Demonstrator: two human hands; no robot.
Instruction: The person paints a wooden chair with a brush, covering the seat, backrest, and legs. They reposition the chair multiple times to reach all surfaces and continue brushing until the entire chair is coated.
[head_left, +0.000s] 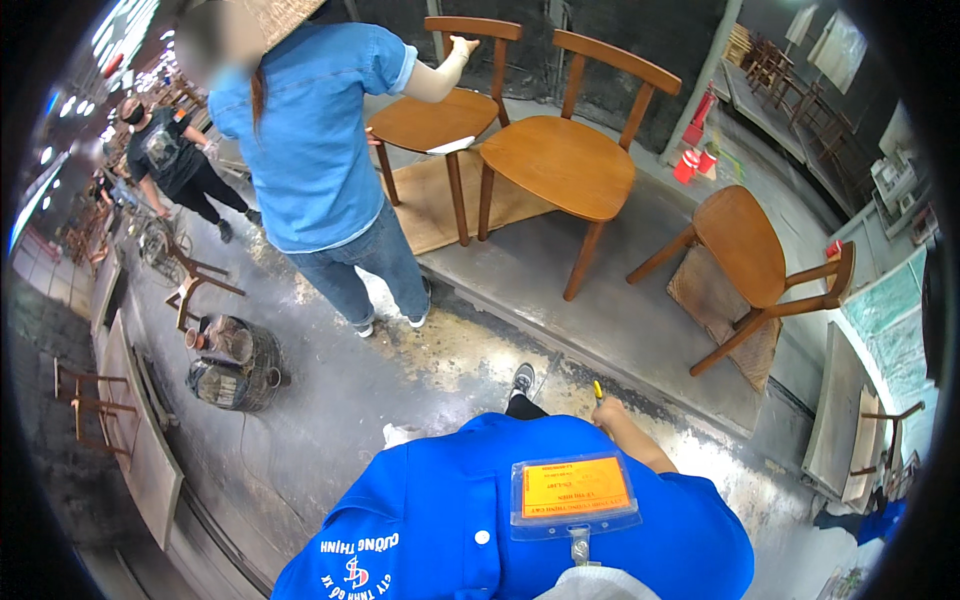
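The blue shirt hides our left hand, and we can't tell what the white bit poking out beside it is; our right hand covers part of the yellow-tipped thing it holds, so we can't say what it is. The straw hat on the co-worker is cut off by the top edge, and the head is blurred. We find the chairs far off at the upper right too small and dark to count.
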